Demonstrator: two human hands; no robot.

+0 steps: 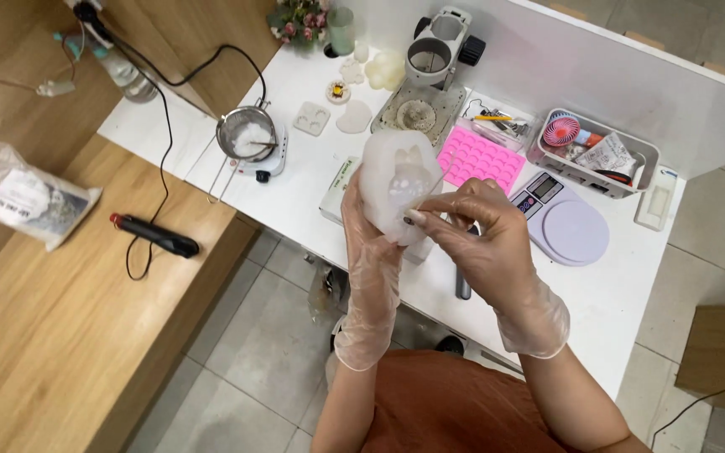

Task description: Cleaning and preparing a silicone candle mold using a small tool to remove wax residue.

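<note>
Now translucent mould [398, 180] between both hands [430, 231]

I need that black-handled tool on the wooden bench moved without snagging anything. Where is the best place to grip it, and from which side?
Grip the black tool around the middle of its long handle, coming down from above. It lies flat on the wooden bench, so the top is free. Avoid the red-tipped end, and probably the other end too, where the black cord seems to join it.

Craft workshop, white table [623, 294], melting pot [249, 134], pink mould [482, 158], scale [565, 220]
</note>
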